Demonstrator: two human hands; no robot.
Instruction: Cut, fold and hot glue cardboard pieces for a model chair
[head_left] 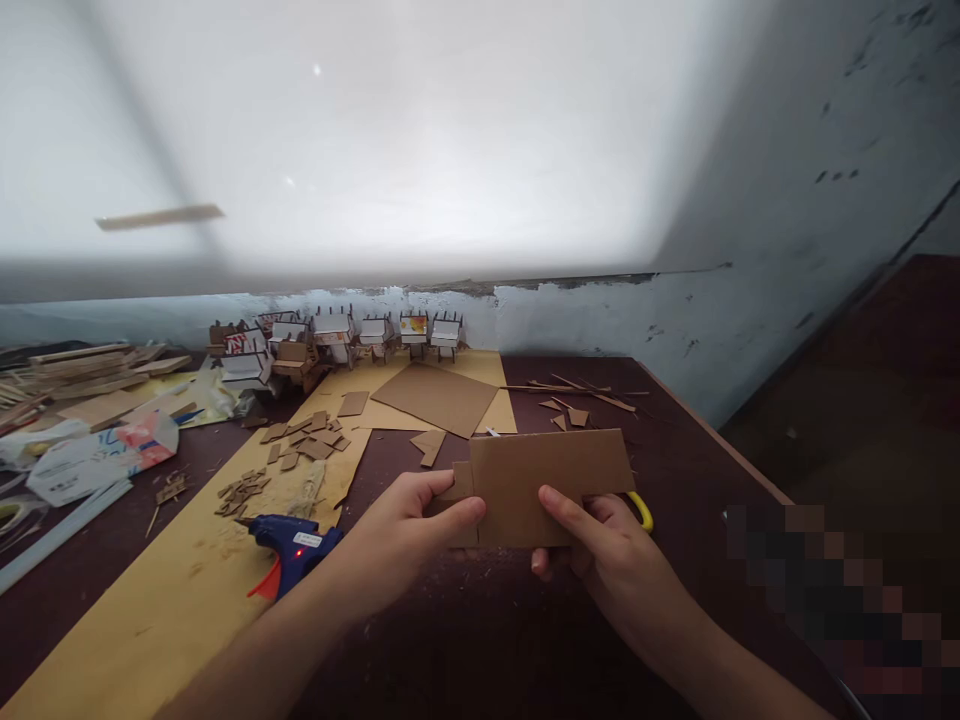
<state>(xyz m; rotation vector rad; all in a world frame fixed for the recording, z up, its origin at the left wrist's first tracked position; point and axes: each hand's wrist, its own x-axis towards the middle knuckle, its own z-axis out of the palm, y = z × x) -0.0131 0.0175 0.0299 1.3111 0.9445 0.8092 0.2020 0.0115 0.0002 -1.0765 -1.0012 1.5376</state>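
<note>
Between my two hands, a brown cardboard piece (551,475) is held up above the dark table. At its left end, my left hand (420,520) pinches it with the thumb in front, where a smaller cardboard strip (463,485) shows. My right hand (600,530) grips the lower right part, thumb on the face and fingers behind. A yellow handle (642,510) pokes out behind the cardboard on the right; the rest of that tool is mostly hidden. Left of my left forearm lies a blue glue gun (292,545) with a red trigger and a lit red light.
Small cardboard cutouts (315,435) and a large cardboard sheet (439,395) lie on yellow paper (150,600). Miniature cardboard chairs (375,335) line the wall. Wooden sticks (90,370) and a printed carton (105,460) sit at left. Cardboard scraps (574,415) lie at back right, near the table's edge.
</note>
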